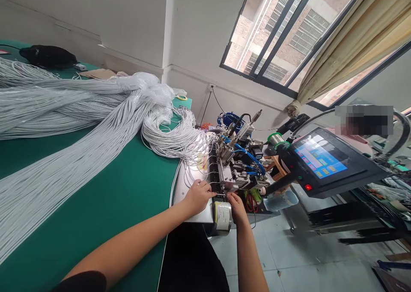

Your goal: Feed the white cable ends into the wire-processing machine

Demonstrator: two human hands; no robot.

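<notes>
My left hand (199, 196) rests over the front end of the wire-processing machine (226, 172), its thumb and index finger pinched on a thin white cable (220, 194). Just to the right, my right hand (236, 206) is closed too, its fingertips pinched at the other end of that short stretch of cable. The tip itself is too small to make out. Several more white cables (195, 161) lie across the machine's pale plate and run into its dark row of holders (212, 163). A labelled roll (222, 216) sits below my hands.
Long bundles of white cable (105, 142) cover much of the green table (128, 189) on the left. A coiled bundle (167, 133) lies beside the machine. At right are a touchscreen panel (324, 157), a wire spool (276, 141), red-handled scissors (252, 203) and another person (353, 135).
</notes>
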